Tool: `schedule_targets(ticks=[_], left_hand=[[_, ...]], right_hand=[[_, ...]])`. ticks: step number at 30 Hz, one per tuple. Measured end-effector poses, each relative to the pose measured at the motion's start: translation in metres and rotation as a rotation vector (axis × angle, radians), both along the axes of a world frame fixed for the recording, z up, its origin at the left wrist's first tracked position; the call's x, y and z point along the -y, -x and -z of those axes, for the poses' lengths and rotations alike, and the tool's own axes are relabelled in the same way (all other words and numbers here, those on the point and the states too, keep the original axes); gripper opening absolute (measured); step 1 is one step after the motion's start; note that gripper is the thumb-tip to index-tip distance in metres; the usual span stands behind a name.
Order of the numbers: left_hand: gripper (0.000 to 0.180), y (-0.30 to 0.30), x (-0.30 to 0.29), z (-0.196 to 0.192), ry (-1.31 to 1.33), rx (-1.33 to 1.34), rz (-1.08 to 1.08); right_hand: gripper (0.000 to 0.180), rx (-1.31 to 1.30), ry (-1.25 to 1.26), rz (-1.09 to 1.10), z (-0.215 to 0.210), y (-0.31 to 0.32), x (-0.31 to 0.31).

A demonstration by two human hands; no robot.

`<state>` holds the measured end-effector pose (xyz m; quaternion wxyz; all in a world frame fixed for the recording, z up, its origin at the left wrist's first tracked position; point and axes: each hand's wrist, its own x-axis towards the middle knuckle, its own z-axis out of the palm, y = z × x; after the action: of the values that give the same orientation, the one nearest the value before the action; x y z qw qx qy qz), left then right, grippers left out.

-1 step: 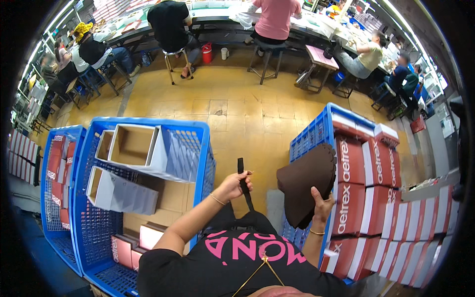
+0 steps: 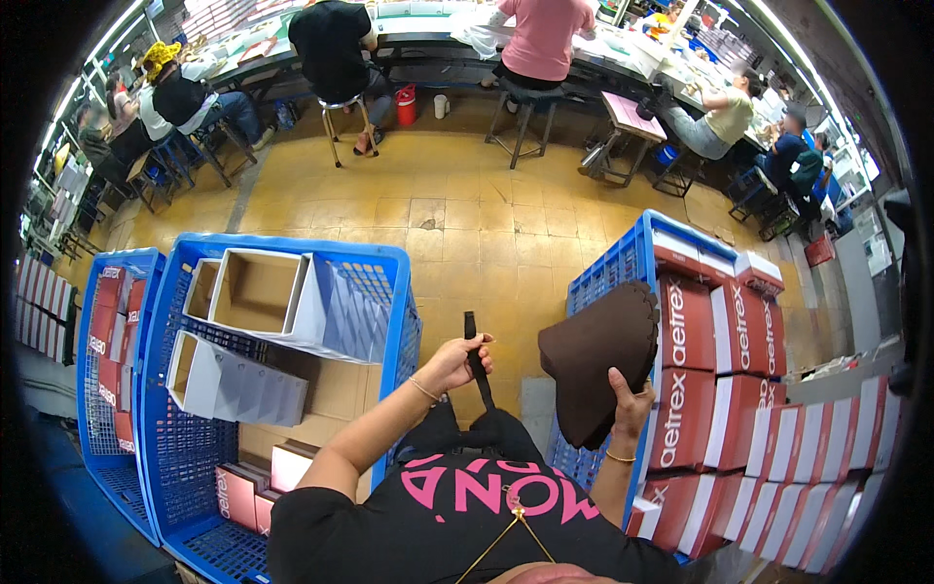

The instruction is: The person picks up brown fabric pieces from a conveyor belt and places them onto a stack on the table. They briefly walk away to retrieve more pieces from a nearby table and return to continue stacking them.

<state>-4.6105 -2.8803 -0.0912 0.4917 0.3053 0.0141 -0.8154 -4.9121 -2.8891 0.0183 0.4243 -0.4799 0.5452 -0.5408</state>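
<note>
My left hand is closed round a black strap, whose free end sticks up above the fingers. The strap's lower end runs down towards my waist. In my right hand is a dark brown, floppy piece with a scalloped edge; it looks like a soft hat, but I cannot be sure of its kind. My thumb lies on its near face, and the other fingers are partly hidden. It hangs beside the left side of the right blue crate.
The right crate holds stacked red and white boxes. On my left, a large blue crate holds open white box bases and several red boxes. Another blue crate stands beyond it. People sit at a long workbench across the tiled floor.
The view has shifted very slightly. Both hands keep their hold, with no other clear movement.
</note>
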Motion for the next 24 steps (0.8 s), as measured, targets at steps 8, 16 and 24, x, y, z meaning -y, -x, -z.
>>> schedule_targets(ticks=[8, 16, 24], left_hand=[[0.02, -0.085, 0.141, 0.02, -0.123, -0.146, -0.318], [0.016, -0.193, 0.267, 0.04, -0.194, -0.054, -0.757], [0.054, -0.262, 0.324, 0.02, -0.229, 0.045, -1.077]], right_hand=[[0.04, 0.044, -0.019, -0.075, 0.014, -0.088, 0.167], [0.038, -0.036, -0.061, -0.434, 0.024, -0.179, 0.403], [0.025, -0.128, -0.033, -0.831, 0.008, -0.358, 0.579]])
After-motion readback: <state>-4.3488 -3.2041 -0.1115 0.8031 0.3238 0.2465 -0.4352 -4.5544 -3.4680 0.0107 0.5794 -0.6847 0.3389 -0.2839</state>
